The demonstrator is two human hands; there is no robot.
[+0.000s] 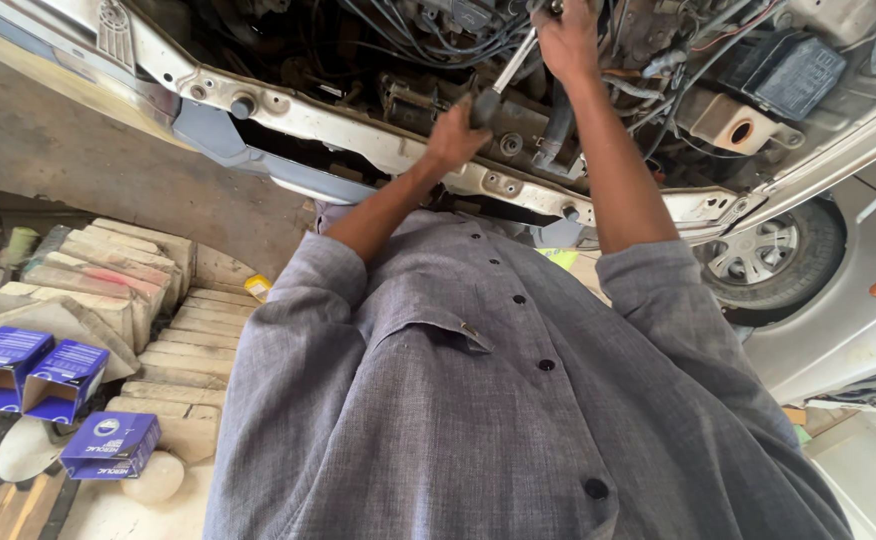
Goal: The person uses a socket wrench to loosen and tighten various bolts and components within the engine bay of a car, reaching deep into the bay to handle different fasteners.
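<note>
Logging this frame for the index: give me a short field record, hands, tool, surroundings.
setting: open engine bay of a light-coloured car, front wheel at right
left hand: gripping the dark handle end of a ratchet wrench
right hand: closed on the wrench's upper end, deep among hoses and wires
wrench pose: slanted, head end hidden by the right hand
clothing: grey buttoned shirt, sleeves pushed up
floor, left: three blue cartons, stacked pale blocks
</note>
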